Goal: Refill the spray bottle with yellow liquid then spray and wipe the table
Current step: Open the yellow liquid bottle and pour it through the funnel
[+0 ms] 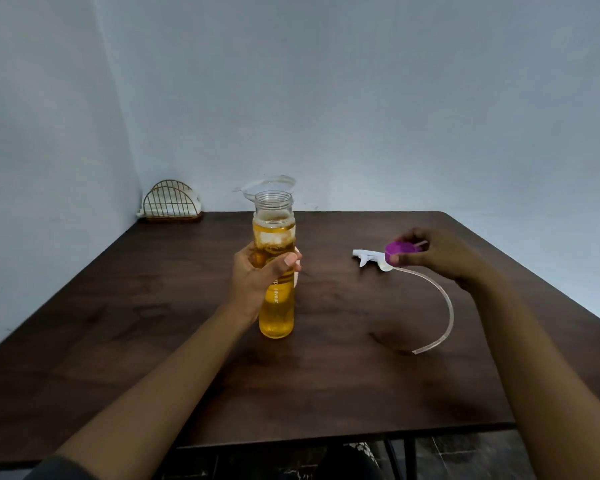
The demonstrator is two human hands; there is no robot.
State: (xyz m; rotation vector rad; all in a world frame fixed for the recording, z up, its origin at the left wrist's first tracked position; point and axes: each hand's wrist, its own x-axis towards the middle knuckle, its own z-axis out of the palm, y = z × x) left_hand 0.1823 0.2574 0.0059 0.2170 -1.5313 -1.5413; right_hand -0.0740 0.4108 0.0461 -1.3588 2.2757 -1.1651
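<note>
A tall clear bottle [277,306] of yellow liquid stands upright on the dark wooden table [153,323], its mouth uncapped. My left hand [257,275] grips it around the middle. My right hand [437,256] holds a purple cap [399,251] above the table to the right. Below that cap lies a white spray head [368,257], with its clear curved tube [447,306] trailing toward me. Behind the bottle a clear funnel [267,186] shows; whatever it sits in is hidden by the bottle.
A gold wire napkin holder [170,202] with white napkins stands at the table's far left corner by the wall. The table's right edge runs diagonally at the right; dark floor shows beneath the near edge.
</note>
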